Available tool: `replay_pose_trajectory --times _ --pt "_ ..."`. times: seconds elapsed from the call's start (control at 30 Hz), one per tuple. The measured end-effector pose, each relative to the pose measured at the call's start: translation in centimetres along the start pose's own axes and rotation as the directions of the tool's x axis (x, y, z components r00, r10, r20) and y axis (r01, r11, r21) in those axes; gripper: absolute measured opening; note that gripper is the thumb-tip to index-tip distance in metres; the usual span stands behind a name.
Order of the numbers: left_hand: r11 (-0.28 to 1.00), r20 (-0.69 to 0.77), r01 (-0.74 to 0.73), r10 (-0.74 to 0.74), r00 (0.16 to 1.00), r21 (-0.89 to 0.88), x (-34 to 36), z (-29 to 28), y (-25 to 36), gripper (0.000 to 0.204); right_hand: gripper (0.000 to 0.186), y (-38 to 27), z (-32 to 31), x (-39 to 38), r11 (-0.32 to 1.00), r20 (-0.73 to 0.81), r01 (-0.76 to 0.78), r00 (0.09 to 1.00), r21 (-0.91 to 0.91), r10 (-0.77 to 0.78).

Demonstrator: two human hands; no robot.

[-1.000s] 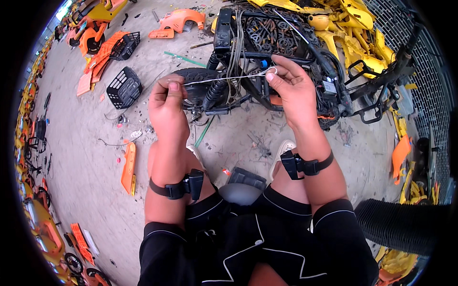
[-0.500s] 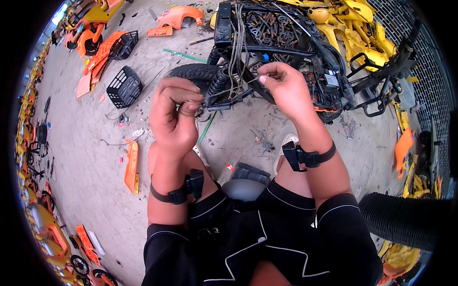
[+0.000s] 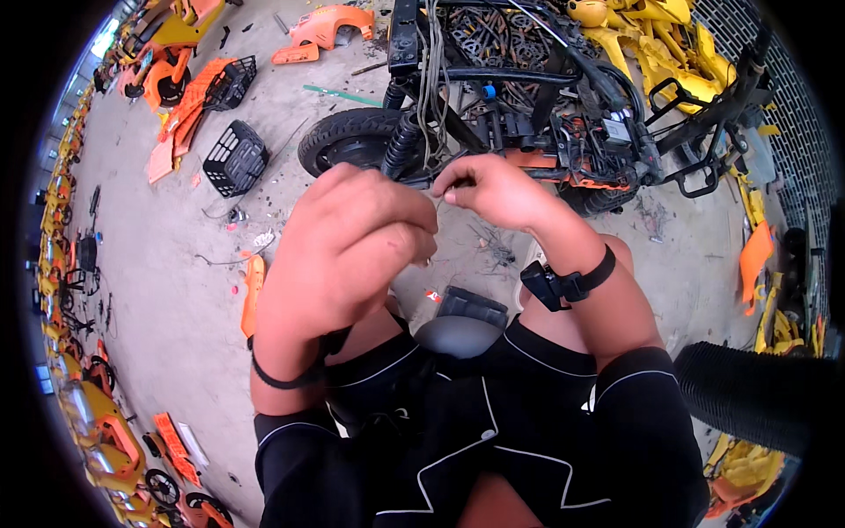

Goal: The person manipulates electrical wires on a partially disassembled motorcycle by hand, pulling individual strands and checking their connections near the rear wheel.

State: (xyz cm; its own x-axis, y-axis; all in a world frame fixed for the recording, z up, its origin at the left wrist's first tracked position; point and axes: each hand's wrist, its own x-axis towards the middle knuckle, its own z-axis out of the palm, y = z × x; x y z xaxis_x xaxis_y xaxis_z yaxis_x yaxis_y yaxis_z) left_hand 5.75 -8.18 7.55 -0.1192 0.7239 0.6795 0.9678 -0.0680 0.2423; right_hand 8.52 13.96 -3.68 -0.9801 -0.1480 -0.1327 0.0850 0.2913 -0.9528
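Note:
My left hand (image 3: 352, 246) is raised in front of my lap, its fingers curled inward; what they hold, if anything, is hidden behind them. Close on its right, my right hand (image 3: 502, 192) pinches thumb against forefinger on what looks like the end of a thin cable, only a sliver of which shows. Just beyond both hands stands a stripped scooter frame (image 3: 515, 76), black, with its rear wheel (image 3: 348, 141) and a coil spring shock absorber (image 3: 402, 145) exposed. A bundle of grey cables (image 3: 430, 84) hangs down over the frame.
Rusty metal parts (image 3: 502, 44) fill the frame's middle. Yellow body panels (image 3: 656, 53) are heaped at the far right. A black basket (image 3: 236, 158) and an orange fairing (image 3: 330, 31) lie on the floor to the left. A black ribbed object (image 3: 735, 392) stands beside me at right.
Both hands have come nearer to me and closer together, away from the hanging cables. The left rose toward the camera and turned its back up; the right moved slightly left and down.

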Motion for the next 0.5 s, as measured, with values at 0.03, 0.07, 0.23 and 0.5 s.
replay_pose_trajectory --times 0.03,0.07,0.23,0.5 --pt "1.000 0.051 0.006 -0.006 0.999 0.001 0.3 -0.6 0.5 0.011 0.014 -0.1 0.0 -0.1 0.999 0.048 -0.018 0.999 0.026 0.017" --pt "1.000 0.102 0.011 -0.011 0.995 0.004 0.5 -1.3 1.0 0.011 0.012 -0.3 0.0 -0.2 0.998 0.096 -0.037 0.995 0.052 0.032" --pt "0.999 0.266 0.008 0.000 0.964 -0.031 1.0 -4.0 3.3 0.017 0.012 -1.8 0.4 -0.8 0.989 0.216 -0.038 0.976 0.141 0.007" --pt "0.967 -0.047 0.255 -0.255 0.966 0.002 -0.6 -5.5 3.2 0.004 0.014 -4.1 0.6 -2.7 0.984 -0.090 0.174 0.980 -0.028 -0.175"
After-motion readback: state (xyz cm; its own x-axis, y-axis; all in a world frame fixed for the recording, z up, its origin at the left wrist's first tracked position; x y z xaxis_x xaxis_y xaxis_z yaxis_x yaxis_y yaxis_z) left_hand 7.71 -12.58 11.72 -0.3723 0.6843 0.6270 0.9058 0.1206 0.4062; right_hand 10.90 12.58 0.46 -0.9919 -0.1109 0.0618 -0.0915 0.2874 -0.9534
